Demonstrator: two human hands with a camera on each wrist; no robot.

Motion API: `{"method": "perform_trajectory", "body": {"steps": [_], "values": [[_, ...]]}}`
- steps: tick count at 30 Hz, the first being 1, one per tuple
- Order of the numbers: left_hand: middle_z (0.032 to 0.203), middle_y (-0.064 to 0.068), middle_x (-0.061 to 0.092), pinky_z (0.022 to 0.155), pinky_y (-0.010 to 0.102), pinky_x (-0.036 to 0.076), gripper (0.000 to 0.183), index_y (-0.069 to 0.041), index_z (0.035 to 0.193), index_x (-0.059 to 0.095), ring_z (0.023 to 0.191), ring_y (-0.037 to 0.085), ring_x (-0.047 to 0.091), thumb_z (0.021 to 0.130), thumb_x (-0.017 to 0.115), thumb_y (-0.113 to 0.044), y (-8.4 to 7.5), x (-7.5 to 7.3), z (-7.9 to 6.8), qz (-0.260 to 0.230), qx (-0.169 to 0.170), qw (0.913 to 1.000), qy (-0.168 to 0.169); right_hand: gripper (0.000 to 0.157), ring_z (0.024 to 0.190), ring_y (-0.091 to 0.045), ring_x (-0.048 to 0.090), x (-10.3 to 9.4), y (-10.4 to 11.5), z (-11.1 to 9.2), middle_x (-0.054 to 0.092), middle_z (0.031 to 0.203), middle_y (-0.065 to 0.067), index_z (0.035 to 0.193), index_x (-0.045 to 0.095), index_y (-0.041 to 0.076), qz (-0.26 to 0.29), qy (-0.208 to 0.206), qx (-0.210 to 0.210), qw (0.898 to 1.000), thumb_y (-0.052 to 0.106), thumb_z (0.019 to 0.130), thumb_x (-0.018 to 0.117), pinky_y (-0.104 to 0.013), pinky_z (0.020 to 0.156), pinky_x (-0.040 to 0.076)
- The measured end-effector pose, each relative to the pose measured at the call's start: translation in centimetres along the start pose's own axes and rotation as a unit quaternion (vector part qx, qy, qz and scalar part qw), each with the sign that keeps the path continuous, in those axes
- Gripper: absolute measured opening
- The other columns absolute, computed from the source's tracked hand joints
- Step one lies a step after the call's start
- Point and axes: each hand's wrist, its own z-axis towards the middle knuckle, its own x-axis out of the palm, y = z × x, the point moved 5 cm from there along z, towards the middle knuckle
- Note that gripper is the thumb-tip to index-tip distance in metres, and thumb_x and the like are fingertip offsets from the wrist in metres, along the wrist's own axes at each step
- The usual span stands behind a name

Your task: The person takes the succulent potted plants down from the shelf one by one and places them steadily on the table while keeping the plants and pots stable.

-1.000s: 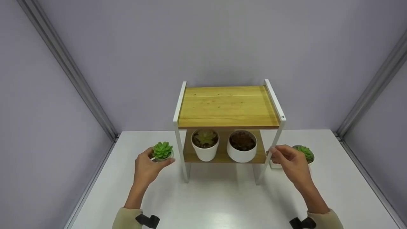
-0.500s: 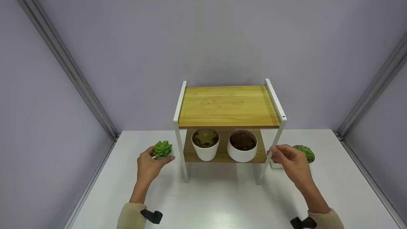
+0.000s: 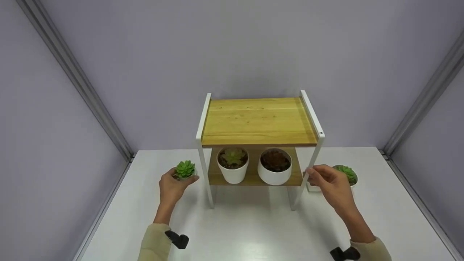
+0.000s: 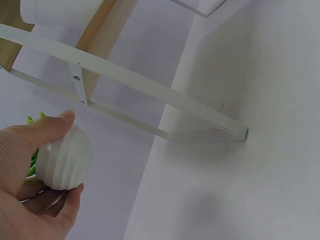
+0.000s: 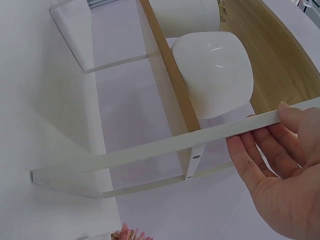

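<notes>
In the head view my left hand (image 3: 173, 186) holds a small green succulent (image 3: 185, 169) up left of the shelf rack. The left wrist view shows its white ribbed pot (image 4: 65, 157) between thumb and fingers, the green leaves mostly hidden by the hand. My right hand (image 3: 332, 185) pinches the white front upright (image 5: 150, 147) on the rack's right side, thumb on one face and fingers on the other. Two tiers make up the rack, with a bare wooden top board (image 3: 259, 121). On the lower board stand a potted green succulent (image 3: 233, 159) and a potted dark reddish succulent (image 3: 275, 161).
Right of the rack, partly behind my right hand, stands another green plant (image 3: 347, 174) with a white planter (image 3: 314, 188) beside it. Pink leaves (image 5: 131, 233) peek in at the right wrist view's bottom. Grey walls enclose the white table (image 3: 239, 232) behind and on both sides.
My left wrist and forearm have shifted forward and slightly right, while the held succulent stays nearly in place. The right hand keeps its grip on the upright.
</notes>
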Motion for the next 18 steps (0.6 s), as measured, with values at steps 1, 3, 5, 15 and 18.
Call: {"method": "perform_trajectory", "body": {"steps": [1, 3, 5, 15, 18], "values": [[0.138, 0.026, 0.067, 0.111, 0.058, 0.052, 0.074, 0.004, 0.140, 0.062, 0.134, 0.042, 0.061, 0.081, 0.093, -0.030, 0.2, 0.1, 0.1, -0.002, -0.005, 1.0000, 0.000, 0.028, 0.092, -0.010, 0.076, 0.0, 0.0, 0.0, 0.080, 0.105, -0.001, 0.116, 0.076, 0.003, 0.001, -0.001, 0.001, 1.000, 0.028, 0.102, 0.071, -0.027, 0.085, 0.064], [0.139, 0.027, 0.066, 0.110, 0.058, 0.052, 0.075, 0.004, 0.140, 0.061, 0.134, 0.043, 0.061, 0.082, 0.092, -0.030, 0.7, 0.2, 0.3, -0.005, -0.012, 0.9999, 0.001, 0.028, 0.092, -0.011, 0.077, 0.1, 0.0, 0.0, 0.080, 0.108, -0.008, 0.115, 0.076, 0.003, 0.002, -0.001, 0.002, 1.000, 0.027, 0.102, 0.071, -0.027, 0.085, 0.064], [0.140, 0.028, 0.065, 0.110, 0.058, 0.052, 0.076, 0.005, 0.141, 0.060, 0.135, 0.043, 0.060, 0.082, 0.092, -0.030, 1.3, 0.3, 0.5, -0.003, -0.018, 0.9998, -0.003, 0.028, 0.092, -0.011, 0.077, 0.1, 0.0, 0.0, 0.080, 0.109, -0.010, 0.116, 0.076, 0.004, 0.000, 0.001, 0.003, 1.000, 0.028, 0.103, 0.071, -0.026, 0.085, 0.064], [0.139, 0.030, 0.066, 0.110, 0.059, 0.052, 0.072, 0.007, 0.139, 0.061, 0.135, 0.045, 0.060, 0.082, 0.092, -0.025, 3.7, 1.7, 1.6, 0.020, -0.013, 0.9995, -0.018, 0.029, 0.091, -0.011, 0.076, 0.0, 0.0, 0.1, 0.077, 0.097, 0.014, 0.115, 0.076, 0.002, 0.001, 0.001, -0.002, 1.000, 0.027, 0.103, 0.070, -0.025, 0.084, 0.064], [0.140, 0.030, 0.065, 0.110, 0.059, 0.053, 0.071, 0.007, 0.139, 0.061, 0.135, 0.045, 0.060, 0.083, 0.091, -0.025, 4.4, 2.1, 1.7, 0.022, -0.025, 0.9993, -0.016, 0.027, 0.091, -0.010, 0.076, 0.1, 0.0, 0.1, 0.078, 0.098, 0.014, 0.114, 0.076, 0.003, 0.009, 0.003, -0.004, 1.000, 0.027, 0.103, 0.070, -0.027, 0.085, 0.064]]}}
